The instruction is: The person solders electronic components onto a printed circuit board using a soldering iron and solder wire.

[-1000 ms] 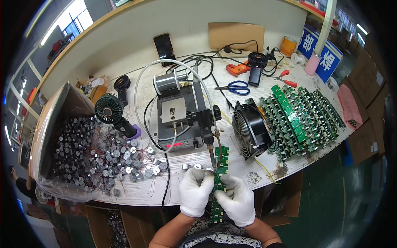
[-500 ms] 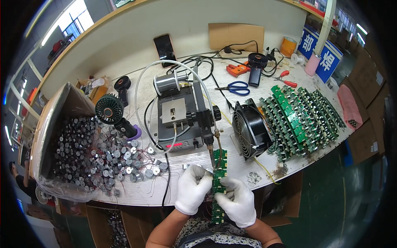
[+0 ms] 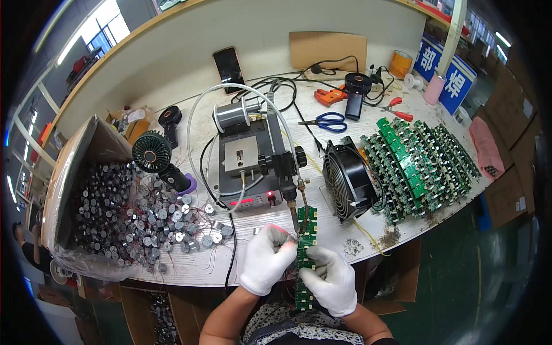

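Note:
A long green circuit board strip (image 3: 306,230) lies under the soldering iron (image 3: 294,214) and reaches past the table's front edge. My right hand (image 3: 330,280), in a white glove, grips the strip from its right side, thumb and fingers closed. On the other side, my gloved left hand (image 3: 268,257) has its fingertips pinched together close to the iron's tip. What they pinch is too small and too covered to make out. The grey solder station (image 3: 248,192) with a solder wire spool (image 3: 233,116) stands just beyond my hands.
Left, small round motors (image 3: 172,221) with thin wires spill from a plastic-lined box (image 3: 86,135). A black fan (image 3: 345,181) stands right of the iron, before stacked circuit boards (image 3: 411,167). Blue scissors (image 3: 330,122), a phone (image 3: 229,68) and cables lie further back.
My left hand has shifted slightly, its pinched fingertips still by the iron's tip. A red light on the solder station is now lit. My right hand stays on the strip.

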`<state>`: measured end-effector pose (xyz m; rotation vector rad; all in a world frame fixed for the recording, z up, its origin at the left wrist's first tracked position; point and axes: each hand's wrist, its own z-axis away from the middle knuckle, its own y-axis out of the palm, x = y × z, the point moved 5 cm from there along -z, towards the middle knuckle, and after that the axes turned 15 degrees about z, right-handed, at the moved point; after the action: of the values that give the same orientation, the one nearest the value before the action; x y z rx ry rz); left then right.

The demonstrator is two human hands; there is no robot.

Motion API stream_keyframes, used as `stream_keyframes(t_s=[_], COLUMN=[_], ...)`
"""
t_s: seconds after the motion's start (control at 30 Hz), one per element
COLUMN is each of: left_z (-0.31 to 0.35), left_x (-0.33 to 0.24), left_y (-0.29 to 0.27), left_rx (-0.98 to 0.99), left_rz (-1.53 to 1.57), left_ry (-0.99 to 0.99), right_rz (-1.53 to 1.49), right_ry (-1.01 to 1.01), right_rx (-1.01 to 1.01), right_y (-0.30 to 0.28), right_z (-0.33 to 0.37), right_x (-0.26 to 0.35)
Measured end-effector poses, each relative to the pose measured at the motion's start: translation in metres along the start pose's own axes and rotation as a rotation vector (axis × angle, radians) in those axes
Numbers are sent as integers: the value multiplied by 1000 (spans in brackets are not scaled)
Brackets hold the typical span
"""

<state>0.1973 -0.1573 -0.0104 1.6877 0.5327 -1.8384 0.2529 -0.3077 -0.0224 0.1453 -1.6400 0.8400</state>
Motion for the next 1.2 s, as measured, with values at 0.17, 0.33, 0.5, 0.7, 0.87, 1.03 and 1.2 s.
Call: stream_keyframes(t_s=[0.17,0.33,0.5,0.7,0.87,1.03,1.2], left_z=[-1,-1,0,2,3,5,20], left_x=[0,4,14,14,19,23,4], left_y=[-2,-3,-6,-5,-6,-12,-44], left_rx=[15,10,10,18,52,73,-61], left_rz=[-82,-109,-62,1,182,271,35], left_ry=[63,66,35,-4,-149,-216,93], right_rz=[84,37,20,70,-114,-135,-84], right_ry=[-168,-104,-24,-70,61,96,36], right_rx=[-65,-50,-4,-27,-8,10,-23], right_y=[-1,1,1,-2,3,4,5], right_z=[1,0,0,-3,-5,-8,-9], right_x=[5,-1,-4,-1,-4,-7,-9])
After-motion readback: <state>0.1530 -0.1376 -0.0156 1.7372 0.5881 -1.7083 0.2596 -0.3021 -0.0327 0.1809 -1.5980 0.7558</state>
